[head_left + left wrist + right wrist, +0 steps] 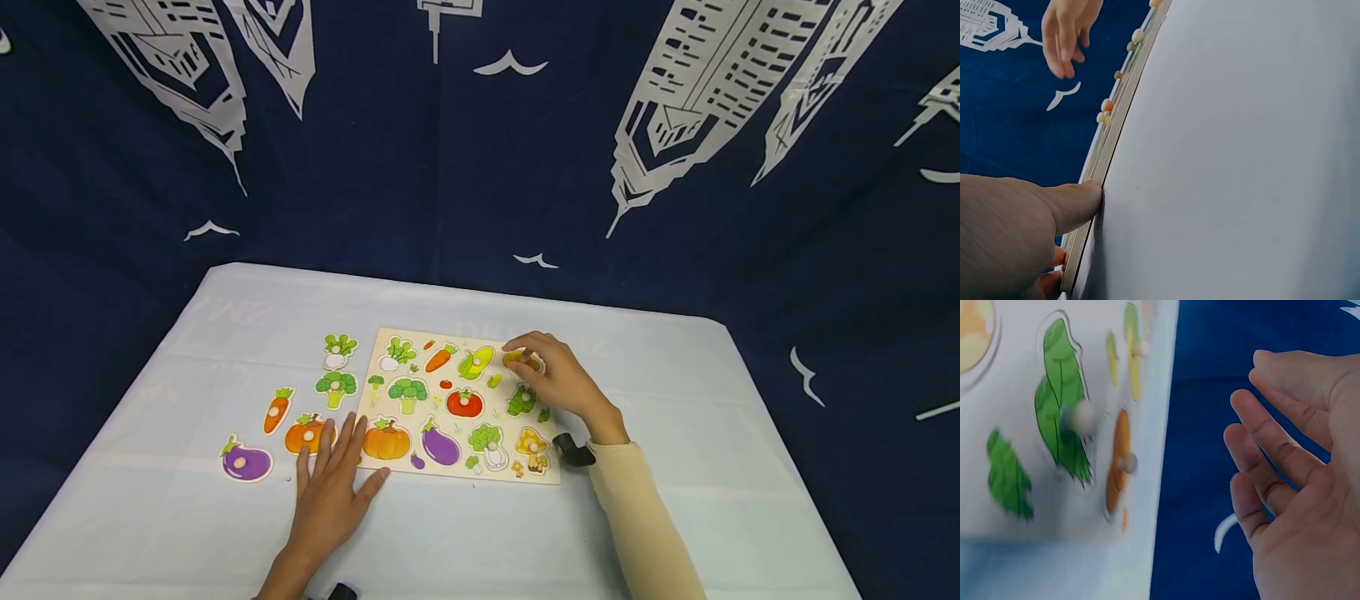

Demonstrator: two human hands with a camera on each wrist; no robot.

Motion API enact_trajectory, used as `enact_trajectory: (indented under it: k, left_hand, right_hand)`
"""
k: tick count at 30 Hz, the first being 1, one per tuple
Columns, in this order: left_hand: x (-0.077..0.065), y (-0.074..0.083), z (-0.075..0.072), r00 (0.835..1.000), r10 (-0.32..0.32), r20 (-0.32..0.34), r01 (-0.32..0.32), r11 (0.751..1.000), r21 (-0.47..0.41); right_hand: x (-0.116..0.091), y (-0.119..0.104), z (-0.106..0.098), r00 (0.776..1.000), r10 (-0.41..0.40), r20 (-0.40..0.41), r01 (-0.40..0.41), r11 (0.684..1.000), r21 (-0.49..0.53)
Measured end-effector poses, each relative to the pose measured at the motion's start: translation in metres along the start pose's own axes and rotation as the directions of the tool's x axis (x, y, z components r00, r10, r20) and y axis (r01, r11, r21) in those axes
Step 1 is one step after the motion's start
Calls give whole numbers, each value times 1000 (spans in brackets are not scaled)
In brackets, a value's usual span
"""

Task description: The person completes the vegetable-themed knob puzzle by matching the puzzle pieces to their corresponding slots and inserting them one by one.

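Right hand (553,375), fingers relaxed and empty, hovers above the far-right corner of a rectangular pale-wood puzzle board (496,412), which uneven pressure from the straight-fingered left hand (333,487) could slide.

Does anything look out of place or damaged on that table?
Five flat, colourful vegetable-shaped pieces lie on the white cloth, left of the pale rectangular board that shows matching pictures, so they look out of place. I see no spill or damage.

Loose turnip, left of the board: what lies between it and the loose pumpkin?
The loose broccoli lies between the turnip and the pumpkin; the head view shows it.
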State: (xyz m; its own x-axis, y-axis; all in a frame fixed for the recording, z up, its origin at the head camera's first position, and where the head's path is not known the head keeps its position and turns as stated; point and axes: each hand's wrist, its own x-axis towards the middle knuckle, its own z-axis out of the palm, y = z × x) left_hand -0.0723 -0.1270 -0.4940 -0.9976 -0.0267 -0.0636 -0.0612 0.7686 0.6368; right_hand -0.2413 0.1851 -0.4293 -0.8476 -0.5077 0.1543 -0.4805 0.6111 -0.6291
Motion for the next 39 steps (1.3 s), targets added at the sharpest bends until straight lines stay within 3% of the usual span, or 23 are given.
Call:
enact_trajectory:
  k: [6, 11, 16, 22, 25, 32, 39]
  left_hand:
    - [0, -1, 1, 1000, -4, 4, 4, 1000, 4]
    - [1, -1, 0, 1000, -8, 9, 8, 1000, 8]
    - [1, -2, 0, 1000, -7, 3, 7, 1000, 13]
    - [1, -2, 1, 1000, 0, 2, 0, 1000, 11]
    - [1, -2, 2, 1000, 2, 7, -2, 1000, 7]
    - [2, -1, 0, 1000, -11, 22, 12, 1000, -12]
    - [2, -1, -2, 1000, -16, 17, 16, 999, -46]
  right_hand:
    - [-28, 3, -17, 998, -22, -58, 22, 1000, 5]
    - [-52, 12, -28, 995, 29, -97, -27, 999, 19]
    - [-70, 27, -30, 991, 87, -98, -77, 991, 106]
    - [-84, 43, -26, 986, 159, -49, -147, 971, 190]
    - [-87, 48, -22, 984, 178, 2, -176, 967, 185]
    - [-88, 59, -10, 973, 173, 151, -188, 978, 90]
    - [-88, 61, -1, 936, 273, 224, -277, 961, -12]
